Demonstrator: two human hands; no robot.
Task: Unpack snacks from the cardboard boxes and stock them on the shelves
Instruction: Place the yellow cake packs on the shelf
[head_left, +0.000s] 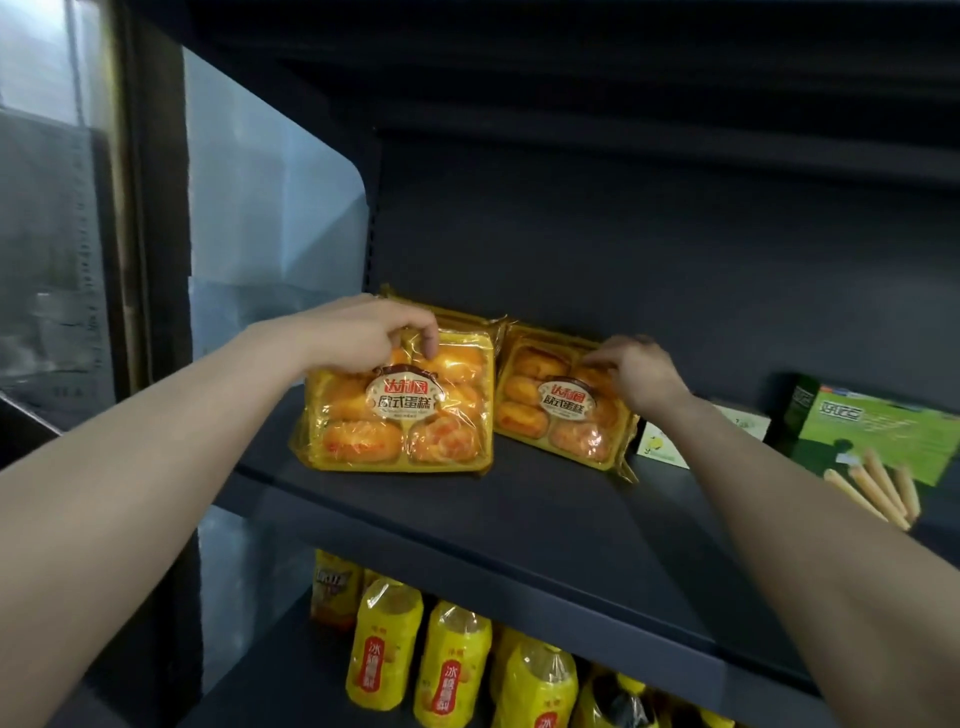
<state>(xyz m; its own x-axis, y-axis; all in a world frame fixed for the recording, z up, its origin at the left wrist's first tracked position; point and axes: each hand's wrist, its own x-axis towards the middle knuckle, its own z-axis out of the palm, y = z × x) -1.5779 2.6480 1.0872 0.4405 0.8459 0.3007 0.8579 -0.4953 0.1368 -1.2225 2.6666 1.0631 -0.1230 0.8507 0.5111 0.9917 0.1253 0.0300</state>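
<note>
Two yellow cake packs stand on edge on a dark shelf (545, 519). My left hand (363, 332) grips the top edge of the left cake pack (400, 415), thumb over its front. More packs of the same kind stand behind it. My right hand (634, 369) holds the top right of the right cake pack (550, 410), which leans back toward the shelf's rear wall. No cardboard box is in view.
Green snack boxes (872, 431) and a small white box (670, 441) sit to the right on the same shelf. Yellow drink bottles (452, 665) fill the shelf below. A clear side panel (270, 218) bounds the shelf on the left.
</note>
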